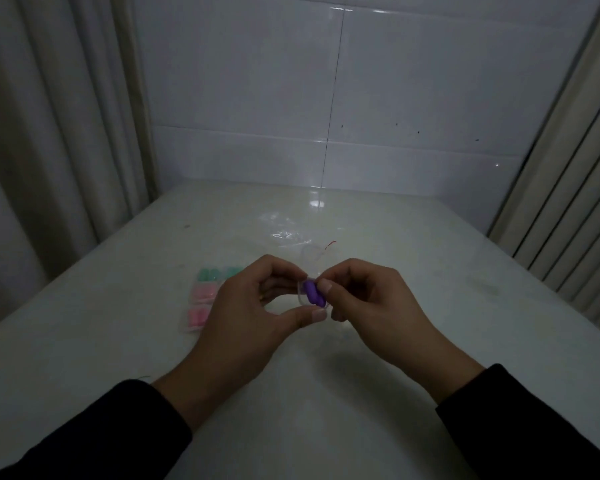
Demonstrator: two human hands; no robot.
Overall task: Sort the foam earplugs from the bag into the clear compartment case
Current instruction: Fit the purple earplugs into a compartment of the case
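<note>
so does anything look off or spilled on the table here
Nothing spilled. Both hands, left and right, hold purple earplugs in a small clear case. A stray red thread lies by the clear bag, and the table shows faint smudges.

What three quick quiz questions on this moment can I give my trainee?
1. True or false: the purple earplugs lie loose on the table.
2. Which colours fill the case left of the hands? A) green and pink B) blue and yellow C) only purple
3. Fill in: the clear bag lies ____ the hands, toward the wall.

Key
1. False: left hand and right hand both hold a small clear box with them inside, above the table.
2. A
3. beyond
</note>
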